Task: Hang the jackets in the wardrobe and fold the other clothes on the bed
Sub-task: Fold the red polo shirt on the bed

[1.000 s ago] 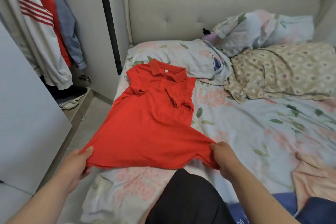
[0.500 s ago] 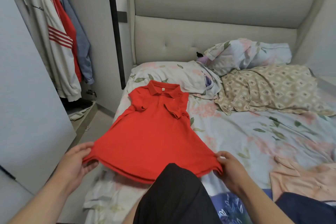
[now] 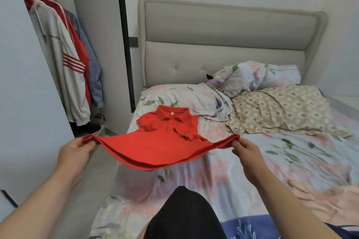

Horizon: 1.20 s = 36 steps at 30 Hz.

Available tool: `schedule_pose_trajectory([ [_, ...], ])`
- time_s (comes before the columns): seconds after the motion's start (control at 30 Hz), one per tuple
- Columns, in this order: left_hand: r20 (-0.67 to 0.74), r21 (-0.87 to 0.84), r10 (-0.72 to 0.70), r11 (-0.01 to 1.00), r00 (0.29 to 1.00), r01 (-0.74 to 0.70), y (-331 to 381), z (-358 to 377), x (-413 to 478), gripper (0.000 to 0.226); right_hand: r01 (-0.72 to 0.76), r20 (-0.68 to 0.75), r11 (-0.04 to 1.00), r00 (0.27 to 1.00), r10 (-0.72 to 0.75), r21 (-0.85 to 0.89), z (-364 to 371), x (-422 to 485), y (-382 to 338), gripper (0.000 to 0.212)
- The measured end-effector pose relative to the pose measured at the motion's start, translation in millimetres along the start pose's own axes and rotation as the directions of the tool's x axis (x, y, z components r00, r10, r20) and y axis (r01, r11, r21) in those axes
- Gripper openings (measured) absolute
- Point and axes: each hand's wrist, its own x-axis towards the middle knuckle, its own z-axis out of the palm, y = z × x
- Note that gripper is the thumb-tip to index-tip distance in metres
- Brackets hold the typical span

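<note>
A red polo shirt [image 3: 165, 141] lies face down on the left side of the bed [image 3: 252, 161], collar toward the headboard, both sleeves folded onto its back. My left hand [image 3: 75, 153] pinches the left corner of its hem and my right hand [image 3: 246, 153] pinches the right corner. The hem is lifted off the sheet and sags between my hands. A white jacket with red stripes [image 3: 64, 60], a red jacket [image 3: 81, 48] and a blue denim one [image 3: 93, 64] hang in the wardrobe on the left.
A peach garment [image 3: 326, 200] lies on the bed at the right, a blue floral cloth [image 3: 246, 227] at the near edge. Pillows [image 3: 256, 77] and a beige patterned blanket [image 3: 281, 110] lie by the grey headboard [image 3: 223, 44]. A white wardrobe door [image 3: 25, 103] stands at my left.
Both hands have raised the shirt's hem off the bed and carried it toward the collar. The camera has tilted up, showing more headboard and wall.
</note>
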Motion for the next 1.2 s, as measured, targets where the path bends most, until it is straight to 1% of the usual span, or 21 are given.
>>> schedule_pose_trajectory([
  [0.1, -0.014, -0.020, 0.065, 0.998, 0.998, -0.065, 16.3, -6.6, -6.0, 0.019, 0.016, -0.034, 0.990, 0.999, -0.012, 0.138, -12.0, 4.0, -12.5, 0.022],
  [0.2, -0.006, 0.045, 0.141, 0.989, 0.990, -0.140, 35.5, -14.4, -8.7, 0.013, 0.023, -0.034, 0.969, 0.999, -0.015, 0.247, -28.5, 8.1, -25.3, 0.020],
  [0.27, 0.027, 0.035, 0.151, 0.988, 0.988, -0.152, 48.1, -20.0, -12.6, 0.012, -0.016, -0.002, 0.962, 1.000, 0.017, 0.271, -40.1, 7.3, -34.4, 0.018],
  [0.33, 0.076, 0.013, 0.137, 0.990, 0.988, -0.139, 58.9, -26.8, -18.8, 0.014, -0.073, 0.038, 0.963, 0.997, 0.066, 0.260, -51.3, 5.5, -42.7, 0.016],
  [0.4, 0.125, 0.000, 0.102, 0.995, 0.987, -0.102, 65.1, -33.4, -24.0, 0.014, -0.130, 0.093, 0.961, 0.990, 0.110, 0.242, -61.2, 3.7, -48.6, 0.020],
  [0.47, 0.183, -0.016, 0.025, 1.000, 0.983, -0.022, 65.3, -39.2, -25.1, 0.015, -0.195, 0.160, 0.958, 0.974, 0.163, 0.210, -68.2, 2.2, -51.6, 0.037],
  [0.5, 0.226, -0.017, -0.024, 0.999, 0.974, 0.029, 64.2, -41.0, -25.0, 0.016, -0.235, 0.192, 0.958, 0.960, 0.202, 0.167, -69.4, 1.2, -52.2, 0.040],
  [0.57, 0.316, -0.004, -0.134, 0.990, 0.939, 0.142, 57.1, -42.7, -22.2, 0.019, -0.310, 0.233, 0.946, 0.931, 0.282, 0.091, -67.1, 0.2, -49.0, 0.033],
  [0.63, 0.355, 0.036, -0.211, 0.977, 0.911, 0.212, 44.9, -40.4, -15.9, 0.025, -0.362, 0.202, 0.930, 0.917, 0.343, 0.065, -60.7, 3.6, -40.3, 0.021],
  [0.7, 0.323, 0.066, -0.204, 0.979, 0.924, 0.192, 32.4, -33.0, -8.6, 0.024, -0.373, 0.136, 0.926, 0.922, 0.363, 0.060, -54.7, 11.9, -27.3, 0.018],
  [0.8, 0.236, 0.107, -0.124, 0.989, 0.964, 0.101, 11.3, -18.1, 6.9, 0.016, -0.327, 0.058, 0.944, 0.944, 0.325, 0.031, -46.3, 26.9, -6.1, 0.015],
  [0.83, 0.202, 0.123, -0.111, 0.988, 0.973, 0.087, 3.8, -12.8, 13.4, 0.013, -0.321, 0.021, 0.947, 0.947, 0.321, 0.000, -43.6, 32.8, 1.1, 0.013],
  [0.87, 0.170, 0.119, -0.122, 0.988, 0.978, 0.103, -5.1, -7.2, 21.4, 0.013, -0.325, -0.013, 0.946, 0.946, 0.325, -0.019, -40.1, 39.8, 8.2, 0.013],
  [0.93, 0.130, 0.070, -0.202, 0.978, 0.971, 0.194, -21.6, 7.1, 38.0, 0.012, -0.378, -0.049, 0.926, 0.925, 0.377, -0.005, -31.5, 57.0, 23.7, 0.018],
  [1.0, 0.105, 0.009, -0.320, 0.947, 0.942, 0.320, -37.7, 24.1, 56.2, 0.007, -0.469, -0.072, 0.883, 0.880, 0.470, 0.025, -19.0, 77.2, 38.9, 0.023],
  [1.1, 0.073, -0.081, -0.436, 0.894, 0.897, 0.441, -61.8, 54.7, 85.7, 0.002, -0.574, -0.082, 0.807, 0.805, 0.587, 0.142, 3.1, 109.4, 58.0, 0.010],
  [1.2, 0.017, -0.105, -0.488, 0.867, 0.873, 0.487, -87.0, 84.1, 118.3, 0.018, -0.611, -0.075, 0.753, 0.762, 0.643, 0.243, 26.0, 144.6, 75.0, 0.009],
])
